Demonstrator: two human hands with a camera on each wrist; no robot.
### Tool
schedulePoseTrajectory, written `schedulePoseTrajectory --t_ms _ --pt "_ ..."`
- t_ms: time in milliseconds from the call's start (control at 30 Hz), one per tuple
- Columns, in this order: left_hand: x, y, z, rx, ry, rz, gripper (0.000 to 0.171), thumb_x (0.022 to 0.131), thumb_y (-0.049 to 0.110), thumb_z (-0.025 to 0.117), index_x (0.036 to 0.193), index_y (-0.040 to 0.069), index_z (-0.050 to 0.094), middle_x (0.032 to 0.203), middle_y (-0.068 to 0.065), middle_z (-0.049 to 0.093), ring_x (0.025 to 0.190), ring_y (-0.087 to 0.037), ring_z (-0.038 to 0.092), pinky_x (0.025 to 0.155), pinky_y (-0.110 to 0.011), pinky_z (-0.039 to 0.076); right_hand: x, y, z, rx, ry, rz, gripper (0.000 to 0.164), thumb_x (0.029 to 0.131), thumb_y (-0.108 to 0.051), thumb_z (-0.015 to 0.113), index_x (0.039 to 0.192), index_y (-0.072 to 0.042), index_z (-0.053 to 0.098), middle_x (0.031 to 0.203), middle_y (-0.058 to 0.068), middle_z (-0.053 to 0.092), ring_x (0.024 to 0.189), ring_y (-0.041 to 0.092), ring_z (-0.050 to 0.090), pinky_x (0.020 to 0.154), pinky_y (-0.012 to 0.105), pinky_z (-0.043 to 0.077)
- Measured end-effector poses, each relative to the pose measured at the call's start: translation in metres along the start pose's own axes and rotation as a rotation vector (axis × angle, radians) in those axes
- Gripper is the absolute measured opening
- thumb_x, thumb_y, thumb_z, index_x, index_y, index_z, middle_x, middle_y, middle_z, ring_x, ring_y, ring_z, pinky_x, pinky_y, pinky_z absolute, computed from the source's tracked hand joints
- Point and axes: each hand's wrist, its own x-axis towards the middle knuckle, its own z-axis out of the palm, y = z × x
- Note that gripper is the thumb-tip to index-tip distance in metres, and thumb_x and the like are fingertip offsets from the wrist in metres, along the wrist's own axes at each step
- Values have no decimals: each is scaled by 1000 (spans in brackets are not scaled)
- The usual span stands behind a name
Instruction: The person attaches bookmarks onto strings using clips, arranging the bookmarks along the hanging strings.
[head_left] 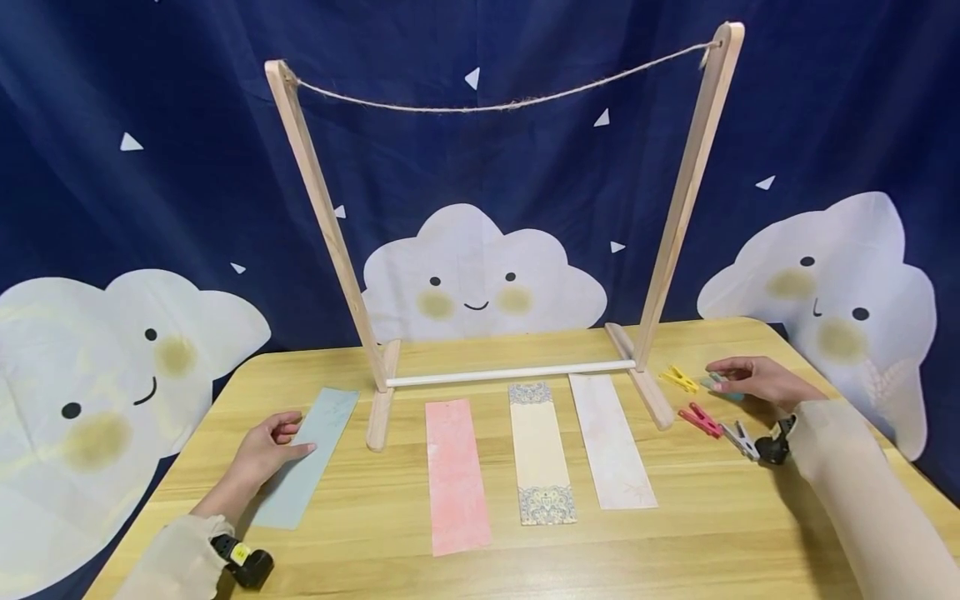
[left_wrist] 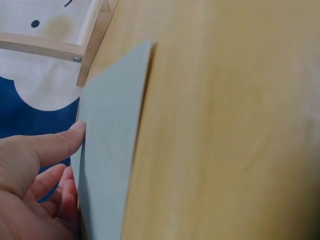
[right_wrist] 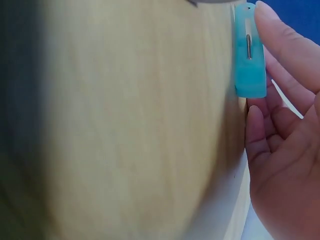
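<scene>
At the left of the head view, my left hand (head_left: 258, 454) holds the left edge of a pale blue-green paper strip (head_left: 321, 437). In the left wrist view the thumb lies against the strip's edge, with the other fingers curled beside and partly behind it. Over at the right side of the table, my right hand (head_left: 767, 380) pinches a teal clothespin (right_wrist: 251, 75) between thumb and fingers, close to the tabletop. Near that hand lie a yellow clothespin (head_left: 679, 379), a red clothespin (head_left: 701, 419) and a grey clothespin (head_left: 742, 440).
A wooden frame (head_left: 686, 187) stands at the back, with a sagging twine (head_left: 465, 109) strung between its posts and a white bar (head_left: 510, 373) low down. In front lie a pink strip (head_left: 457, 475), a cream patterned strip (head_left: 540, 454) and a white strip (head_left: 611, 442).
</scene>
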Motion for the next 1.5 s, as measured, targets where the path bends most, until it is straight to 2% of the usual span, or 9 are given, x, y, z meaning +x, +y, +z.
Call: schedulePoseTrajectory --t_ms 200,433,667,833,1033,1233,1367,1467,1500 --pt "1 -2 -3 6 -7 -13 71 80 16 75 137 -6 40 123 -22 49 95 -22 43 69 -19 40 -1 -1 0 17 -5 12 50 89 -17 65 126 13 50 119 21 61 88 -12 52 73 14 47" --pt "1 -2 -7 -8 -21 -24 65 78 12 76 131 -10 45 112 -18 55 86 -16 47 66 -19 41 -2 -3 1 55 -3 34 51 88 -17 67 126 12 50 111 1 63 88 -9 53 73 14 47" --pt "5 2 -13 -34 -41 -41 57 76 8 78 122 -14 51 100 -13 62 79 -12 50 63 -18 43 -1 -7 4 4 17 57 50 87 -22 68 124 9 53 99 1 61 80 -2 51 69 18 46" --pt "8 -4 -20 -49 -73 -49 48 79 11 76 114 -14 55 91 -5 62 77 -9 52 64 -17 45 0 -9 7 -2 18 65 49 88 -23 67 122 9 54 94 2 59 77 2 49 66 21 45" --pt "4 -15 -24 -169 -145 -40 45 87 14 67 118 -15 52 86 5 61 74 -6 55 66 -20 49 -2 -7 10 46 62 98 51 87 -24 68 122 10 53 97 -2 63 79 -2 53 69 17 47" --pt "-1 -14 -27 -289 -205 -74 40 91 21 63 117 -7 53 85 8 62 73 -8 59 67 -27 52 -8 -3 9 87 114 101 55 88 -26 68 125 10 51 98 -13 62 81 -6 54 70 14 46" --pt "0 -11 -32 -308 -217 -58 28 91 22 63 111 1 59 85 12 62 74 -6 58 67 -25 51 -8 -4 7 24 129 77 54 91 -28 63 129 9 49 111 8 65 83 -13 51 70 12 46" --pt "0 -6 -36 -342 -237 -38 17 91 20 63 104 9 62 85 14 63 74 -4 58 67 -24 51 -8 -7 6 -7 126 73 55 94 -31 59 131 9 48 126 28 55 85 -17 48 71 11 45" --pt "0 -5 -37 -360 -243 -36 14 91 20 63 102 12 63 84 14 63 74 -4 58 67 -23 51 -9 -9 5 -17 127 74 55 94 -32 58 131 8 48 128 28 54 86 -18 47 71 11 44"
